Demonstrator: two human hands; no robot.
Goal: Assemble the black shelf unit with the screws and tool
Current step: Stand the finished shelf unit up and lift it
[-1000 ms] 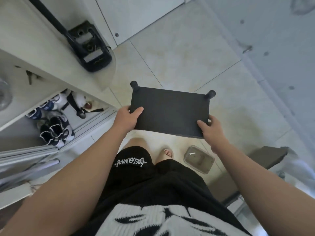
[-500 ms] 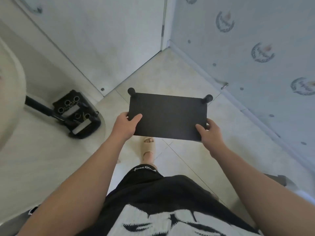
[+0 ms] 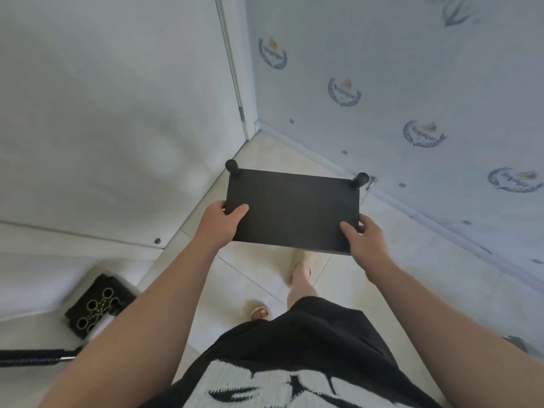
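Flat black rectangular shelf panel [image 3: 294,209] held level above pale tiled floor [image 3: 391,269], long axis nine to three o'clock, two round black legs at far corners, left hand [image 3: 219,223] and right hand [image 3: 365,240] each grasping a near corner, thumbs on top.

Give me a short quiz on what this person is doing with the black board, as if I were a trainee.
1. Short answer: which hands grip the black shelf panel?
2. Multiple choice: how many round legs show at its far corners? A) one B) two C) four
3. True or false: the panel lies flat on the tiled floor.

Key
1. Both: the left hand and the right hand each hold a near corner, thumbs on top.
2. B
3. False: it is held up in the air, with the person's feet visible below it.
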